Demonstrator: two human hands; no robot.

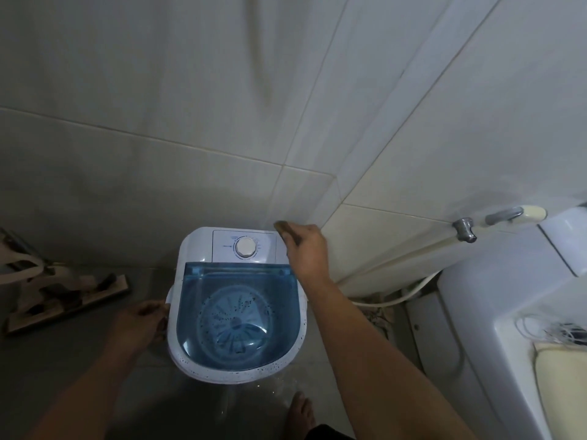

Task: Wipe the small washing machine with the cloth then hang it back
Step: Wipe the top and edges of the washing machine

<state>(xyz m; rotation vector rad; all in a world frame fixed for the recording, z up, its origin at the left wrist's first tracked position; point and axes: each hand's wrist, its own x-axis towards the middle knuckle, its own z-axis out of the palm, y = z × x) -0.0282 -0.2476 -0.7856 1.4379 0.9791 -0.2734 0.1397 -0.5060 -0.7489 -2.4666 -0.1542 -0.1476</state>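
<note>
Likely soft and light, the brown cloth [287, 232] sits bunched in the right hand [306, 252] at the small washing machine [236, 308] corner (left hand [143, 322] steadies its side).

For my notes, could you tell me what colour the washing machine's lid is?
Translucent blue lid, set in the white washing machine; seen in the head view.

We find no text that can be read. The control panel [244, 247] at the back of the washing machine [236, 309] carries small printed marks around the white dial [244, 247] and a short mark just left of the dial, all too small and blurred to make out. We note no other lettering.
</note>
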